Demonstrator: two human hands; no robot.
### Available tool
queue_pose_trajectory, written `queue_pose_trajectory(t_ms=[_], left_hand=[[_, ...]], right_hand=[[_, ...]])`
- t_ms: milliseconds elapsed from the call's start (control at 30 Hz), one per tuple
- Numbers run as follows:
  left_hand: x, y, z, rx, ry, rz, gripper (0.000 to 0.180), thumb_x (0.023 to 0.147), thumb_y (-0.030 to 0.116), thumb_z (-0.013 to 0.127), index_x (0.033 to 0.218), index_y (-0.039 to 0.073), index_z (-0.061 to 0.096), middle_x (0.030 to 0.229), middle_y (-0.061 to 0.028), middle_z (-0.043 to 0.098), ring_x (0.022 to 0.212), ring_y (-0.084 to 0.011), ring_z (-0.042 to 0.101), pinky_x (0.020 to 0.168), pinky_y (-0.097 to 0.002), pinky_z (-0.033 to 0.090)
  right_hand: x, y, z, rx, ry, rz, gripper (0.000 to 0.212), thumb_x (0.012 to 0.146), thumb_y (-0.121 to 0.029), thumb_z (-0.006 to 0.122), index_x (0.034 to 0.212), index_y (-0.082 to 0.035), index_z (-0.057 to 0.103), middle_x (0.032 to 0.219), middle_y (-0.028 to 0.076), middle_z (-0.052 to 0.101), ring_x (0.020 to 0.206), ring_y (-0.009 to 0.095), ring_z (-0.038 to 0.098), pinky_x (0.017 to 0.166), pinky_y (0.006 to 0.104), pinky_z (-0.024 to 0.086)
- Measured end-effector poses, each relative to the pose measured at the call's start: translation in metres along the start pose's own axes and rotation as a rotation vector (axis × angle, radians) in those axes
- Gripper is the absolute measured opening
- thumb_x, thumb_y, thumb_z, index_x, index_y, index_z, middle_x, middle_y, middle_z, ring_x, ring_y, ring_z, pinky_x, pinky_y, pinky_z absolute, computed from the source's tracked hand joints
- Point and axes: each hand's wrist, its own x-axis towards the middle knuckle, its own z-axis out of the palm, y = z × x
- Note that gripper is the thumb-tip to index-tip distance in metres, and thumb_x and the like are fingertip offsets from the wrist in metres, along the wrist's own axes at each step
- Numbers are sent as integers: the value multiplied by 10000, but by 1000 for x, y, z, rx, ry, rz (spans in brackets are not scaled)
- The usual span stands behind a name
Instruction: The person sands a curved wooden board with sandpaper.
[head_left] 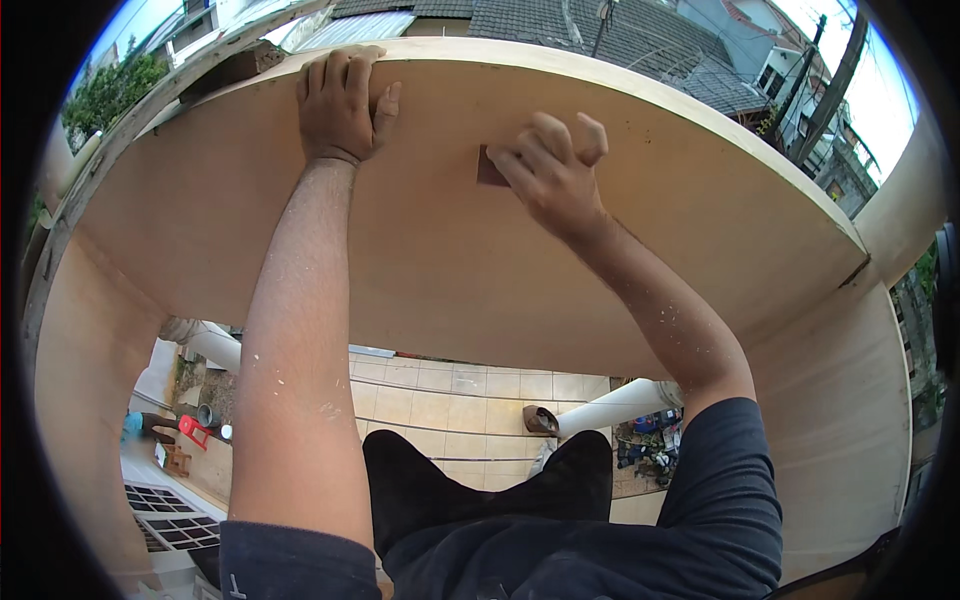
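A broad cream wall panel (420,240) curves across in front of me. At its upper left, my left hand (338,108) hooks its fingers over the top edge, with the thumb standing apart against the face. Right of centre, my right hand (556,172) is curled and holds a small reddish-brown piece of sandpaper (491,166) against the panel's face. Most of its fingers are bent; part of the sheet is hidden under them. Pale specks dot both forearms.
Far below lies a tiled floor (430,405), crossed by several dark cables. White pipes (610,405) jut out beneath the panel at both sides. A red stool (194,431) stands below left, near a dark-framed grid (175,515). Tiled roofs (600,40) and a leaning pole (832,90) rise beyond.
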Motion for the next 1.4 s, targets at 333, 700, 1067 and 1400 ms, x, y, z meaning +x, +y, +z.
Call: queue_pose_trajectory(t_ms=[333,700,1067,1400], left_hand=[[4,6,-1,-75,19,-17,457,940,470,601,1272,157,612,1171,-93,606,1140,-330,552,1018,-494,411],[-9,12,0,-141,-15,-56,494,919,436,600,1304,127,591,1257,-114,600,1188,-347,544,1058,-519,403],[-1,3,-8,-103,-50,-36,492,916,417,605,1294,103,580,1276,-132,599,1203,-365,537,1057,-531,396],[0,15,-2,-174,-85,7,515,924,458,587,1292,98,590,1262,-137,591,1203,-371,528,1067,-533,388]], right_hand=[[-35,-16,-1,71,-57,-73,140,819,-255,762,957,-232,763,950,-58,646,1231,186,571,1097,582,303],[-111,-69,7,160,-223,-274,82,851,-187,699,918,-207,741,988,-47,649,1292,192,566,1162,611,299],[23,25,-18,0,-31,9,139,854,-180,744,993,-180,739,878,-33,579,1201,190,562,1123,575,218],[-95,-13,-31,89,-153,-153,77,826,-225,736,881,-172,730,935,-14,671,1235,202,589,981,547,416]])
